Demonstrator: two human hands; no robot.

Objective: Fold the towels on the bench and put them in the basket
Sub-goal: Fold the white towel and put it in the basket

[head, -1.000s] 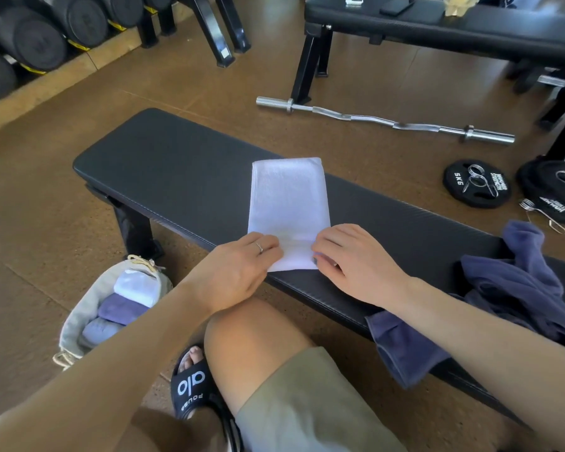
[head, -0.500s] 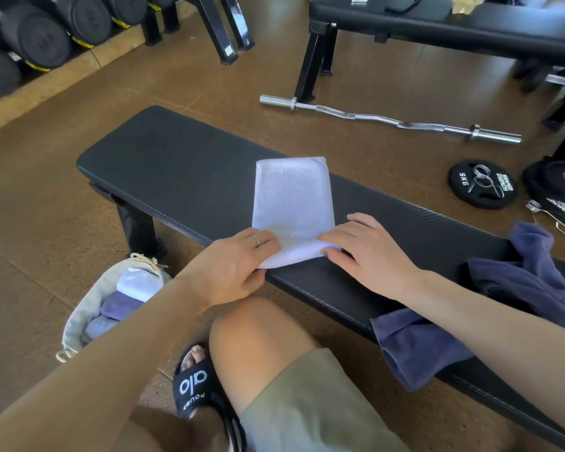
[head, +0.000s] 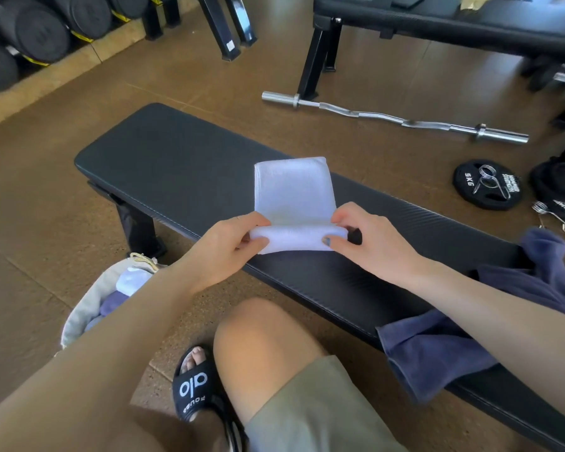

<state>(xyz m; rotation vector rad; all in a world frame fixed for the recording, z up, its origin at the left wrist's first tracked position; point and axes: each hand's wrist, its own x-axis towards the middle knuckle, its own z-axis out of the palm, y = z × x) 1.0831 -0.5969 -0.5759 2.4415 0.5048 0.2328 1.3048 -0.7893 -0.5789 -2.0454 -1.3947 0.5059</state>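
A cloth basket (head: 79, 308) is seen on the floor at the left, beside the bench leg; folded towels, one white and some purple, are held inside it, and it is partly hidden by the left forearm. On the black bench (head: 163, 168) a white towel (head: 294, 190) is laid across the pad, folded into a narrow strip. Its near end is lifted and rolled over. This end is pinched by the left hand (head: 222, 249) at the left corner and by the right hand (head: 372, 243) at the right corner, with thumbs below and curled fingers above the fold. A dark blue towel (head: 437, 347) is left crumpled on the right part of the bench, and one part of it hangs over the near edge, under the right forearm. On the floor behind the bench a curl bar (head: 395, 117) is laid, and a weight plate (head: 486, 184) with a spring clip on it is seen near it. A second bench (head: 454, 24) is placed further back. Below, a bare knee and a black sandal (head: 196, 386) are visible.
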